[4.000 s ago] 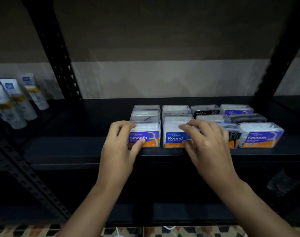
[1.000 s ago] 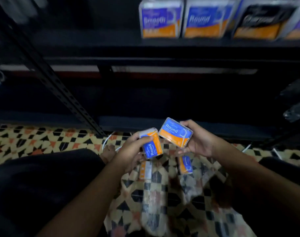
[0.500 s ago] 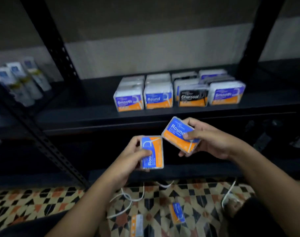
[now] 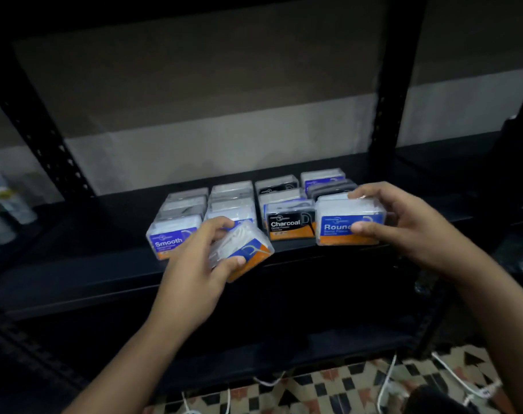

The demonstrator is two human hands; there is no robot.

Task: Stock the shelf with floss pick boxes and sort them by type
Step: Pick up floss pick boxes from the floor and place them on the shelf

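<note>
Head view only. Left hand (image 4: 191,273) gripping a tilted floss pick box (image 4: 242,252), fingers over the clear top and thumb pinching the blue and orange label, held at the shelf's front edge before the second column. Right hand (image 4: 403,225) clasping a Round box (image 4: 348,224), fingers curled over the top, thumb pressed on the label, at the front of the rightmost column; whether resting on the shelf or on another box, cannot tell.

Best handled, by judgement: level the tilted box first, label forward, then slide straight back into the column of matching type. Right-hand box probably belongs with other Round boxes, not beside the Charcoal box (image 4: 287,227); worth checking labels before release. Smooth box (image 4: 172,242) at front left, close to the left hand's knuckles, easily nudged. Light grip enough; clear plastic looks slippery.

Black metal shelf (image 4: 75,264), dark and matte, four columns of boxes running back. Perforated black uprights (image 4: 51,144) either side. Pale two-tone wall (image 4: 224,115) behind. Blurred tubes (image 4: 6,201) at far left. Patterned tile floor (image 4: 329,389) below, with white cords (image 4: 385,380) trailing across. Dim light throughout.
</note>
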